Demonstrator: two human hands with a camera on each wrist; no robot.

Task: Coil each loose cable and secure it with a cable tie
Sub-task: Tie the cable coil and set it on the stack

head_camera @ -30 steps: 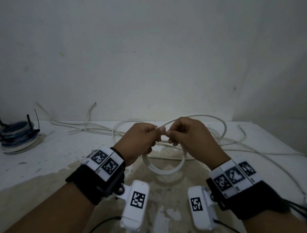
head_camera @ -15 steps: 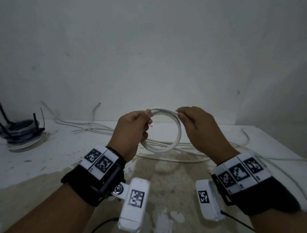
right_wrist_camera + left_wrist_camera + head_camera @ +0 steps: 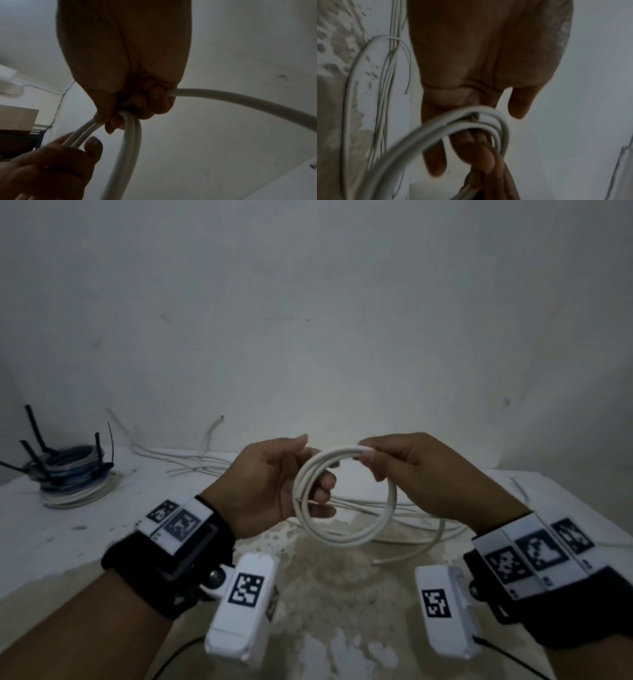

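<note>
No readable text or numbers; only coded square markers on wristbands

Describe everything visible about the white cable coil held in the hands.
The white cable coil is a round hoop of a few turns of smooth, plastic-looking white cable, held upright in the air above the table. The left hand holds its left side with fingers through the loop; the right hand pinches its top. No tie shows on it.
</note>
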